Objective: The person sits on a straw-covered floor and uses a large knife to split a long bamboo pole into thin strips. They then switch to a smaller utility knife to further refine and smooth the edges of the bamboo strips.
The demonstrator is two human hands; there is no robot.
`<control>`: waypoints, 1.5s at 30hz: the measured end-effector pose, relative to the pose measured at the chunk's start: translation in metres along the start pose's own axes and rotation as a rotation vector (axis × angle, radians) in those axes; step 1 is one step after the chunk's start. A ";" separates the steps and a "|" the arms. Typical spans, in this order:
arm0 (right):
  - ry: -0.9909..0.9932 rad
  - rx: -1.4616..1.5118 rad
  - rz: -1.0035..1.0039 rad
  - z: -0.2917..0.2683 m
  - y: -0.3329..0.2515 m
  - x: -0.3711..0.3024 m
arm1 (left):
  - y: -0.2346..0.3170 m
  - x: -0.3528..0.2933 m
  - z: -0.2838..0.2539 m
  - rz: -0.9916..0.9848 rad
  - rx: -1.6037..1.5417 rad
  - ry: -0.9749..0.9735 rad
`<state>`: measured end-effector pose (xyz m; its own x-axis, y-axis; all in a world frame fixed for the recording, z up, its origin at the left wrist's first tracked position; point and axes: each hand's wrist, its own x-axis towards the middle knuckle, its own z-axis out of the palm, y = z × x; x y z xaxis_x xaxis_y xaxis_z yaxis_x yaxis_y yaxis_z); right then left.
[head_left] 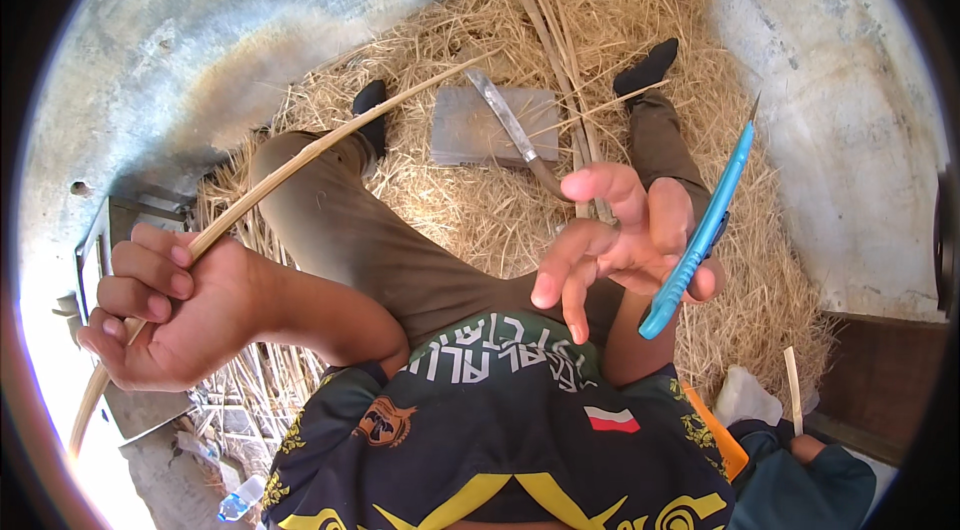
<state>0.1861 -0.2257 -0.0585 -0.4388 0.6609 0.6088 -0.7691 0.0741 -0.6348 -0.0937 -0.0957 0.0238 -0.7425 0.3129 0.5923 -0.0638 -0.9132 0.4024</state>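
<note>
My left hand is closed in a fist around a long, pale bamboo strip. The strip slants up to the right across my bent leg, its far tip above the straw, and its lower end sticks out below the fist. In my right hand is a light-blue utility knife, blade out and pointing up, resting along the thumb side. The other fingers of that hand are spread and half curled, apart from the strip. Beyond them, a knife with a wooden handle lies on a flat grey block.
Straw shavings cover the floor between my legs. Several long strips lie at the far side. Grey metal walls curve around. At lower right, another person's hand holds a short strip. A plastic bottle lies lower left.
</note>
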 end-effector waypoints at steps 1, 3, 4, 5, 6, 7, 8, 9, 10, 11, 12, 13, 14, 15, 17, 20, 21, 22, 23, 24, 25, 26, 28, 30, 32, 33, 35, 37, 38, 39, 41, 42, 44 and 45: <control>0.012 -0.004 -0.018 0.001 0.002 0.001 | -0.001 0.000 -0.001 0.001 -0.007 -0.011; 0.026 0.003 -0.029 0.002 0.004 0.001 | -0.001 0.000 -0.002 0.000 0.002 -0.016; 0.028 0.017 -0.022 0.004 0.004 0.000 | -0.001 0.000 -0.002 0.000 0.022 -0.010; 0.032 0.046 -0.028 0.005 0.006 0.000 | 0.000 0.000 -0.002 0.000 0.041 -0.005; 0.036 0.073 -0.033 0.006 0.007 0.000 | -0.001 -0.001 -0.001 0.003 0.042 -0.013; 0.043 0.116 -0.049 0.007 0.011 -0.001 | -0.001 -0.001 -0.001 0.006 0.043 -0.021; 0.044 0.145 -0.053 0.007 0.012 -0.001 | -0.001 -0.002 -0.001 0.013 0.047 -0.029; 0.044 0.175 -0.056 0.008 0.014 -0.002 | -0.002 -0.001 -0.002 0.017 0.035 -0.035; 0.041 0.188 -0.048 0.009 0.013 -0.001 | -0.003 0.000 -0.004 0.022 0.023 -0.041; 0.039 0.194 -0.049 0.010 0.014 -0.002 | -0.004 0.000 -0.006 0.023 0.009 -0.047; 0.037 0.200 -0.050 0.010 0.015 -0.002 | -0.004 -0.001 -0.005 0.022 0.016 -0.040; 0.032 0.201 -0.061 0.010 0.017 -0.002 | -0.003 -0.002 -0.004 0.022 0.023 -0.033; 0.018 0.199 -0.064 0.009 0.018 -0.002 | -0.003 -0.002 -0.002 0.022 0.031 -0.028; 0.005 0.196 -0.067 0.008 0.018 -0.002 | -0.005 -0.001 -0.005 -0.002 -0.007 -0.042; -0.049 0.179 -0.055 0.005 0.016 0.001 | -0.008 0.004 -0.012 -0.047 -0.083 -0.071; -0.134 0.158 -0.038 0.001 0.011 0.006 | -0.008 0.004 -0.011 -0.047 -0.080 -0.055; -0.147 0.163 -0.039 0.002 0.010 0.007 | -0.008 0.004 -0.012 -0.044 -0.086 -0.059; -0.133 0.188 -0.049 0.003 0.011 0.007 | -0.010 0.005 -0.013 -0.041 -0.091 -0.064; -0.118 0.222 -0.051 0.004 0.012 0.006 | -0.011 0.005 -0.013 -0.038 -0.098 -0.067; -0.103 0.257 -0.054 0.005 0.013 0.005 | -0.010 0.005 -0.012 -0.046 -0.095 -0.058; -0.087 0.303 -0.050 0.008 0.015 0.002 | -0.010 0.004 -0.012 -0.053 -0.093 -0.050; -0.061 0.326 -0.052 0.010 0.016 0.000 | -0.009 0.004 -0.011 -0.062 -0.090 -0.038; -0.002 0.348 -0.070 0.014 0.020 -0.003 | -0.010 0.004 -0.010 -0.057 -0.069 -0.039; 0.024 0.353 -0.076 0.013 0.021 -0.003 | -0.010 0.003 -0.010 -0.052 -0.054 -0.029; 0.013 0.364 -0.058 0.010 0.021 -0.002 | -0.008 0.001 -0.006 -0.051 -0.042 -0.006; 0.083 0.282 -0.059 0.009 0.022 -0.003 | -0.006 -0.002 -0.003 -0.056 -0.016 -0.006; 0.282 0.053 -0.062 0.010 0.025 -0.005 | -0.002 -0.008 0.004 -0.052 0.040 -0.006; 0.583 -0.206 -0.070 0.016 0.033 0.002 | 0.000 -0.010 0.004 -0.071 -0.056 -0.023; 0.643 -0.321 0.014 0.012 0.031 0.004 | 0.000 -0.010 0.003 -0.093 -0.099 -0.031; 0.681 -0.352 0.066 0.006 0.031 0.004 | 0.002 -0.010 0.004 -0.114 -0.143 -0.039; 0.722 -0.324 0.137 -0.009 0.035 -0.002 | 0.004 -0.013 0.005 -0.098 -0.199 -0.049; 0.744 -0.273 0.134 -0.014 0.040 -0.003 | 0.003 -0.014 0.004 -0.105 -0.237 -0.061; 0.801 -0.171 0.093 -0.020 0.055 -0.005 | 0.002 -0.016 0.002 -0.137 -0.332 -0.114; 0.831 -0.116 0.061 -0.019 0.062 -0.001 | 0.003 -0.017 -0.001 -0.147 -0.381 -0.143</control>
<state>0.1480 -0.2074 -0.1072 0.0417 0.9978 0.0520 -0.6825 0.0665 -0.7279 -0.0814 -0.1037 0.0141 -0.6088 0.4557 0.6494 -0.4239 -0.8788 0.2192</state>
